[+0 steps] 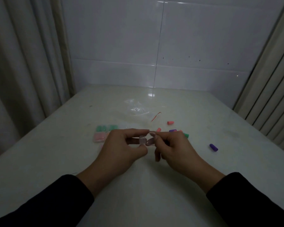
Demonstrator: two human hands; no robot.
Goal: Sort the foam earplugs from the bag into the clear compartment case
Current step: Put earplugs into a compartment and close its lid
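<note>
My left hand (pixel 126 145) and my right hand (pixel 174 148) meet just above the middle of the white table (pixel 56 161). A small clear plastic piece (pixel 142 140) is pinched between my left thumb and fingers. My right fingertips press a dull mauve earplug-shaped thing (pixel 149 142) against it; the dim light hides detail. The clear compartment case (pixel 103 133) lies just behind my left hand, with green earplugs in its far cells and pink ones in its near cells. The crumpled clear bag (pixel 136 108) lies farther back.
Loose earplugs lie to the right: two pink (pixel 170 122) (pixel 158 129), a purple (pixel 172 130), a green (pixel 186 135) and another purple (pixel 213 147). A red thread (pixel 156 116) lies beside the bag. Tiled wall behind, curtains on both sides.
</note>
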